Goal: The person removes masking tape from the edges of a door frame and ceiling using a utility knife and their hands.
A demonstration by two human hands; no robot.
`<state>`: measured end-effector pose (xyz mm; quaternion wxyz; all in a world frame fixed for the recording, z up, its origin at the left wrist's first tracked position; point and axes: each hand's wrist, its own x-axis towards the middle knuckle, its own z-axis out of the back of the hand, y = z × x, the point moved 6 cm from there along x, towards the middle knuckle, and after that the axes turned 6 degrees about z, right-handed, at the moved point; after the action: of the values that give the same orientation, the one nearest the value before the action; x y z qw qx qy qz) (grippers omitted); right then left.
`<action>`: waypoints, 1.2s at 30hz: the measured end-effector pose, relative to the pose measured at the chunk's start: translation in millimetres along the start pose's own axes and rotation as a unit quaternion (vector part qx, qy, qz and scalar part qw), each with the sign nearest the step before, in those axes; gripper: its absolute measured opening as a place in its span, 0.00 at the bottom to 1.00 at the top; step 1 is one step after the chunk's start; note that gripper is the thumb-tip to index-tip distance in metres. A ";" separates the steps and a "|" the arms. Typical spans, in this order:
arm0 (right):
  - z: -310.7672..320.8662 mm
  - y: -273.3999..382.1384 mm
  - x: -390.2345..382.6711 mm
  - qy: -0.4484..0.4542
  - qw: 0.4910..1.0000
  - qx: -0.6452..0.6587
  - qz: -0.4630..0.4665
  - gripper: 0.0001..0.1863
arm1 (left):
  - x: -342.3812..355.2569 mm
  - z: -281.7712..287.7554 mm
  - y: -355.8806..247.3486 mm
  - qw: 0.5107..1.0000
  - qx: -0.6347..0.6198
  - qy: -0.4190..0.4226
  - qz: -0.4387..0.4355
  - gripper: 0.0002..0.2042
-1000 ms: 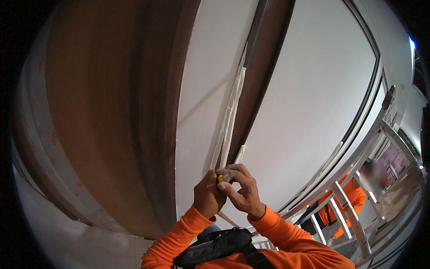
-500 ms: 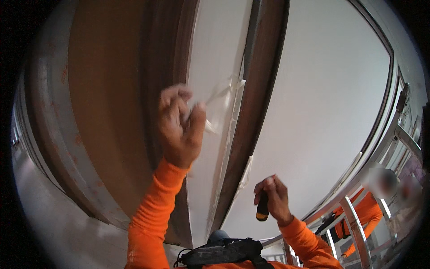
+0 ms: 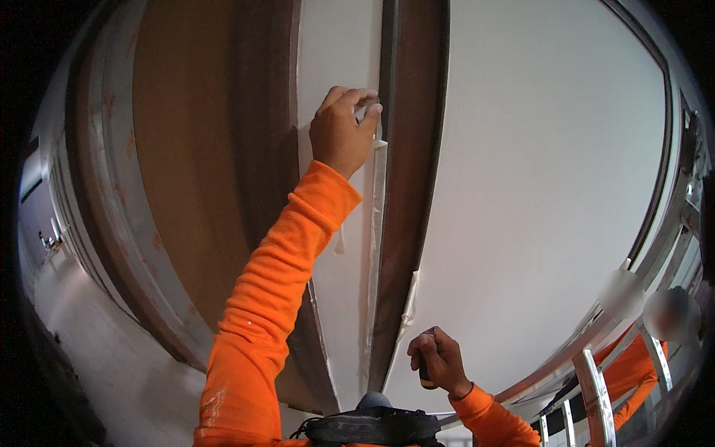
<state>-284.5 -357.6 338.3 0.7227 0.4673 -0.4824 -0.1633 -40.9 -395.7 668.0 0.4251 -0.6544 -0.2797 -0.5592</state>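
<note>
My left hand is raised against a narrow white panel, its fingers curled into a pinch beside a dark brown frame strip. Whatever lies between those fingertips is too small to make out. Just below them runs a pale strip of masking tape along the frame's edge, its upper end loose. Lower down, my right hand is closed round a dark-handled tool with a yellowish end; its working end is hidden. Close to that hand, another loose, crumpled tape strip hangs from the frame's right edge.
A large white panel spans the right. Brown board and a grey metal strip stand at left. A metal ladder and a person in an orange sleeve are at lower right. A black waist bag sits below.
My left hand has moved up and right, from in front of the brown edge to the frame strip. My right hand has dropped slightly, still holding the tool. The view has shifted.
</note>
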 end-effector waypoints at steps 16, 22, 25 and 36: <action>-1.2 -19.8 -7.6 0.004 0.998 -0.001 -0.064 0.22 | 15.4 4.8 7.7 0.998 -0.027 0.061 -0.011 0.06; 10.2 -34.3 -10.7 -0.027 0.998 -0.007 -0.052 0.19 | 16.9 -14.6 8.7 0.996 -0.078 0.033 0.022 0.07; 13.2 -34.9 -10.3 -0.006 0.996 -0.070 -0.049 0.17 | 26.3 -14.6 20.7 0.996 -0.044 0.071 0.013 0.10; 6.4 -17.0 -15.7 0.023 0.995 0.042 -0.083 0.18 | 59.2 -17.1 107.0 0.990 0.071 0.102 0.065 0.17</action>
<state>-293.8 -358.8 316.2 0.6972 0.5396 -0.4314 -0.1912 53.6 -468.6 699.6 0.5325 -0.5789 -0.2308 -0.5728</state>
